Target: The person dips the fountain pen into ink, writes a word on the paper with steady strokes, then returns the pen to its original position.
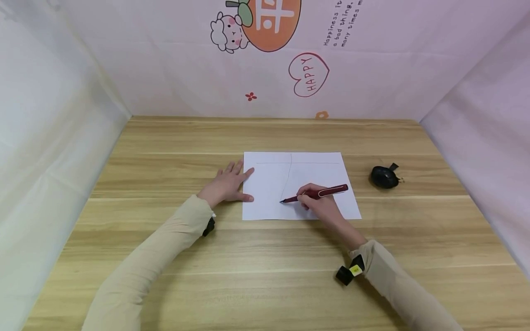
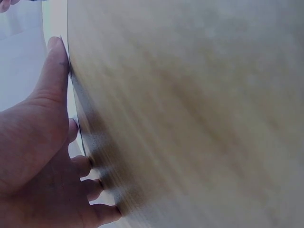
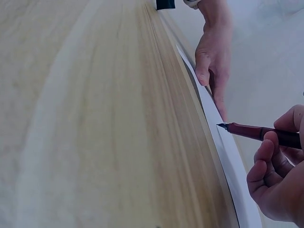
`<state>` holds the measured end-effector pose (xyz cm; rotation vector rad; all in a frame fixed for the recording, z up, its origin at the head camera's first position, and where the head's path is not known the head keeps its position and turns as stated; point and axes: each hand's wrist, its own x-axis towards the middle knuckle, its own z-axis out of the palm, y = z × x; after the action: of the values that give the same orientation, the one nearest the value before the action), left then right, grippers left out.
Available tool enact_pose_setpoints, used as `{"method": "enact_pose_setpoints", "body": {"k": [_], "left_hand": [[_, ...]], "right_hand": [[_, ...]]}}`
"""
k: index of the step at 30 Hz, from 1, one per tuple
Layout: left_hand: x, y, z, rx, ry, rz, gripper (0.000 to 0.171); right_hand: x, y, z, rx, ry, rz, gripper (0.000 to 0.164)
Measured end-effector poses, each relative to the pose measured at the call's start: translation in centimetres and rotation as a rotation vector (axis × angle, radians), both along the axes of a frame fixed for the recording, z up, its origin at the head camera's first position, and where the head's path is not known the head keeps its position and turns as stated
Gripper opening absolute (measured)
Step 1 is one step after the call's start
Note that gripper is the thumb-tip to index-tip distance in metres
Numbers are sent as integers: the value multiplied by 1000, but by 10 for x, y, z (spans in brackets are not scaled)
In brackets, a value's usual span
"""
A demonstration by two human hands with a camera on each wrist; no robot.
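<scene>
A white sheet of paper (image 1: 262, 209) lies on the wooden table, bearing one thin horizontal line near its far edge and a slightly wavy line running down its middle. My right hand (image 1: 320, 202) pinches a dark red fountain pen (image 1: 333, 190), tilted, with its nib at the lower end of the wavy line. In the right wrist view the pen (image 3: 247, 131) shows its dark pointed nib at the paper (image 3: 228, 156). My left hand (image 1: 227, 184) rests at the sheet's left edge, fingers spread, with thumb and forefinger tips on the paper.
A small round black object (image 1: 384, 177) with a tab sits on the table (image 1: 232, 276) right of the paper; its kind is unclear. White printed cloth (image 1: 186, 78) hangs behind the table's far edge, and plain white cloth stands at both sides.
</scene>
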<state>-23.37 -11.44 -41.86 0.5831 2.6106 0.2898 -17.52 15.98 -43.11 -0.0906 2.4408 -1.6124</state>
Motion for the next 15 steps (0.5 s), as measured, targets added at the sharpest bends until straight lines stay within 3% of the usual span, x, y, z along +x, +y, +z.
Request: {"method": "enact_pose_setpoints", "body": {"k": [15], "left_hand": [[-1,0,-1,-4,-7,8,92]], "right_hand": [[6,-3,0,-7,-16,19,15]]}}
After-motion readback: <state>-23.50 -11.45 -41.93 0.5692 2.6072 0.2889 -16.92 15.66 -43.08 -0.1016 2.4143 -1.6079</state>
